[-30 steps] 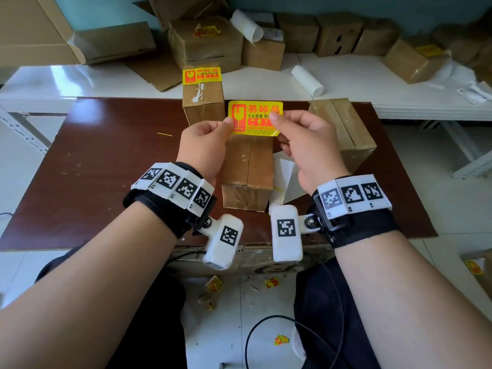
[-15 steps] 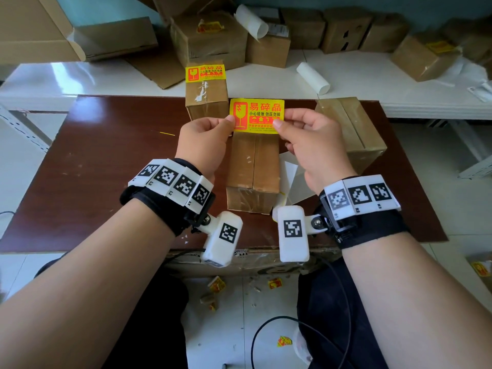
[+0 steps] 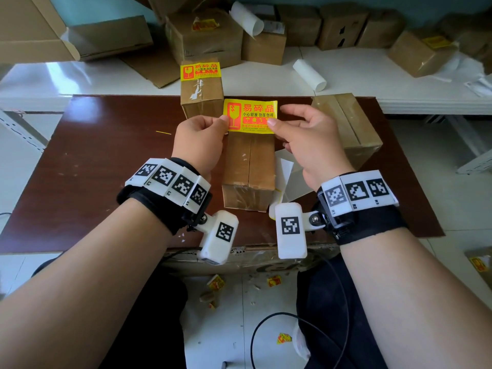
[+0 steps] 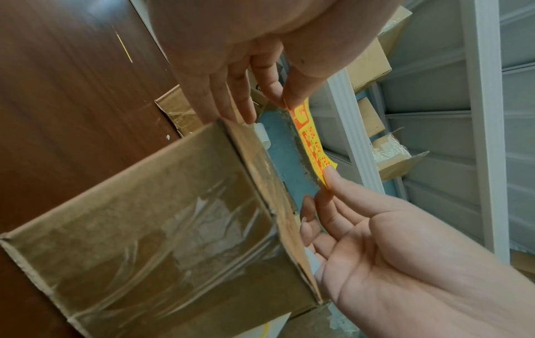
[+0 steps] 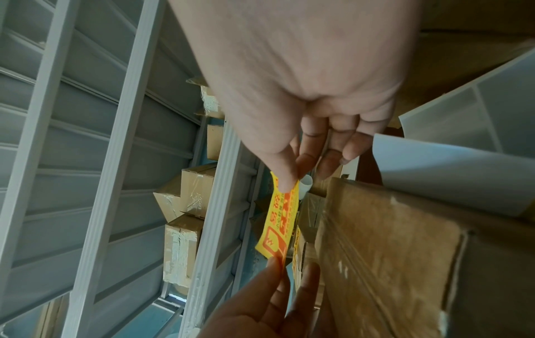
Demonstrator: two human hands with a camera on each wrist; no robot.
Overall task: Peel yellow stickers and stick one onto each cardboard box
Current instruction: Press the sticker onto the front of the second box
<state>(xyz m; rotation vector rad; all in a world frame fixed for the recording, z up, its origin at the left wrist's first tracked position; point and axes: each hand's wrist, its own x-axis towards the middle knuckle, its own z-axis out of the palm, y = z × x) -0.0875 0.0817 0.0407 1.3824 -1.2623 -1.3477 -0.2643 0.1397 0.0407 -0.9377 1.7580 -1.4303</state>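
Observation:
Both hands hold a yellow sticker (image 3: pixel 250 116) with red print stretched flat, just above the far end of the plain middle cardboard box (image 3: pixel 249 166). My left hand (image 3: pixel 225 121) pinches its left edge, and my right hand (image 3: pixel 275 119) pinches its right edge. The left wrist view shows the sticker (image 4: pixel 311 141) edge-on, clear of the box (image 4: pixel 162 226). From the right wrist, the sticker (image 5: pixel 282 219) hangs beside the box (image 5: pixel 385 251). Behind stands a box (image 3: pixel 201 102) that bears a sticker (image 3: pixel 200 71). To the right lies another plain box (image 3: pixel 348 126).
The boxes stand on a dark brown table (image 3: pixel 106 155). White backing paper (image 3: pixel 286 174) lies right of the middle box. A white bench behind holds several more boxes (image 3: pixel 205 38) and a paper roll (image 3: pixel 308 74). Sticker scraps (image 3: pixel 217 282) litter the floor.
Both hands keep the sticker stretched over the far end of the middle box, almost in the same place. The right hand's free fingers have spread a little.

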